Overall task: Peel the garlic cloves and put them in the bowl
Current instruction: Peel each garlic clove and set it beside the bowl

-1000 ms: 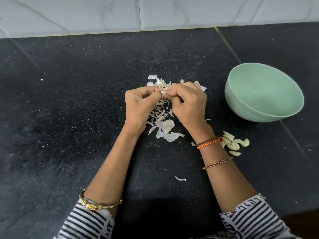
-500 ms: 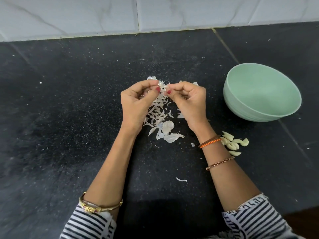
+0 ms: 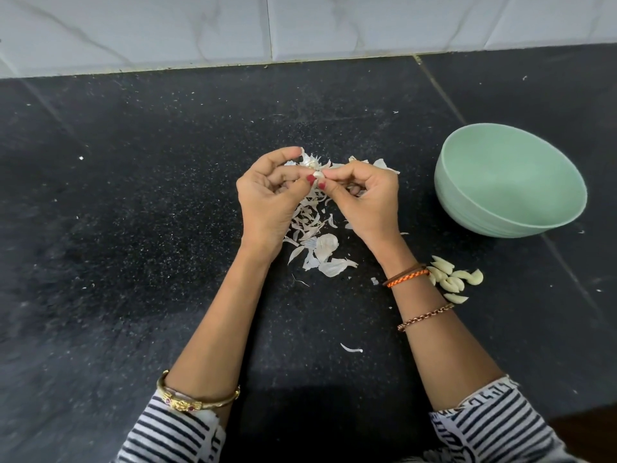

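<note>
We see both hands raised a little above a black speckled counter [image 3: 140, 228], meeting fingertip to fingertip over a heap of papery garlic skins [image 3: 315, 235]. The left hand [image 3: 267, 202] has its fingers curled inward, thumb and forefinger pinching a small pale garlic clove [image 3: 318, 174]. The right hand [image 3: 367, 198] is curled much the same way and pinches that clove from the other side, so the two thumbs (both with red nails) nearly touch beneath it. How much skin is left on the clove we cannot tell; it is mostly hidden by the fingertips.

To the right of the hands, well apart from them, stands a pale green bowl [image 3: 500, 225]; we see no cloves in the part of its inside that faces us. A small cluster of peeled cloves [image 3: 450, 279] lies on the counter just beside the right wrist, between that forearm and the bowl, nearer the arm. One stray sliver of skin [image 3: 350, 348] lies between the forearms.

The right wrist wears an orange braided band [image 3: 405, 279] and a copper chain [image 3: 425, 317]; the left forearm a gold bangle [image 3: 197, 397]. Both sleeves are striped black and white. White tiles [image 3: 300, 25] run along the back of the counter.
</note>
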